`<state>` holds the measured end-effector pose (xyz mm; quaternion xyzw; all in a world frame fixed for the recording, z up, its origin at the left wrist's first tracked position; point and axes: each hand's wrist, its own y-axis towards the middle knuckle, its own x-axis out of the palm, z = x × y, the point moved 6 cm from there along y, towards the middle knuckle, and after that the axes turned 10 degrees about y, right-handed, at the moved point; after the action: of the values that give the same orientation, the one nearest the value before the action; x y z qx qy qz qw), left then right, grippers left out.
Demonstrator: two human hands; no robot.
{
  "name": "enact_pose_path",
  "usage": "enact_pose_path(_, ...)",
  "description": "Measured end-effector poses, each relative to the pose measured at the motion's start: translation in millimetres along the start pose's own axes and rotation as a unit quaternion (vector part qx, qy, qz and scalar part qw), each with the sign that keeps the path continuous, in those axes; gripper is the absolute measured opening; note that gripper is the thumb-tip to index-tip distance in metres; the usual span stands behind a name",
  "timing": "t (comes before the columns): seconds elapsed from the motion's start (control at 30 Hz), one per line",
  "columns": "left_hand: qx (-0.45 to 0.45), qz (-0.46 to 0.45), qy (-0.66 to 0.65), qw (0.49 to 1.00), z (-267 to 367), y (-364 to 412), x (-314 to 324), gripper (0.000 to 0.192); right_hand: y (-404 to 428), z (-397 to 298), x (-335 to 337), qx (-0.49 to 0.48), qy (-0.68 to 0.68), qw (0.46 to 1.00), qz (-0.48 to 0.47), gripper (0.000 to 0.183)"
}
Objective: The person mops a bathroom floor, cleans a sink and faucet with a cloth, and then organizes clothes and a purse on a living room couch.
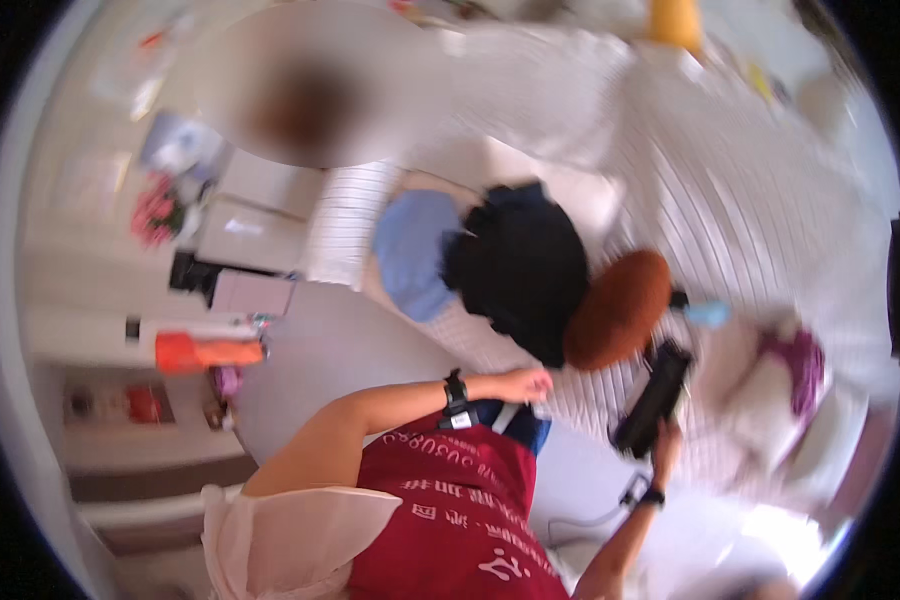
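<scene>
My right hand [667, 444] grips the lower end of a long black object [654, 401], perhaps a bag; blur hides its details. My left hand [529, 385] hovers in front of my body by the near bed edge, fingers curled, with nothing visible in it. Beyond it on the bed [577, 394] lies a heap of black cloth [521, 270]. A folded blue cloth [420, 255] lies at the heap's left. Against its right side rests a rust-brown oval cushion [619, 311]. Past the cushion is a small light-blue object [706, 312] with a black end.
A purple cloth [799, 367] lies among pale bedding at the right. Storage boxes [255, 232], pink flowers [157, 211] and an orange item [210, 352] stand along the left side. A blurred round shape [307, 82] covers the upper left. A yellow object [675, 26] is at the far edge.
</scene>
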<state>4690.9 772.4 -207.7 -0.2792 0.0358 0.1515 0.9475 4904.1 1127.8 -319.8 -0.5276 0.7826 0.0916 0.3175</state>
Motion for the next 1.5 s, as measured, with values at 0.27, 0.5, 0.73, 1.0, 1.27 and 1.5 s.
enact_pose_path(0.27, -0.257, 0.004, -0.316, 0.913, -80, 40, 30, 0.058, -16, -108, 141, 0.243, 0.203, 0.949, 0.001, 0.031)
enact_pose_path(0.5, -0.148, 0.081, -0.344, 0.924, -58, 75, 37, 0.023, -30, -100, 113, 0.273, 0.287, 0.916, 0.062, 0.025)
enact_pose_path(0.73, 0.002, 0.254, 0.176, 0.951, -16, 164, 29, 0.042, 7, -24, 71, 0.286, 0.238, 0.924, 0.094, 0.029)
enact_pose_path(1.0, 0.216, 0.163, 0.579, 0.769, 87, 261, 97, 0.027, 14, 7, 83, 0.251, 0.239, 0.936, 0.063, 0.03)
enact_pose_path(1.27, 0.074, 0.179, 0.618, 0.762, 56, 300, 107, 0.009, 7, -3, 73, 0.258, 0.203, 0.942, 0.074, 0.03)
enact_pose_path(1.5, 0.132, 0.215, 0.508, 0.824, 59, 304, 93, 0.007, 0, 13, 73, 0.259, 0.242, 0.931, 0.088, 0.031)
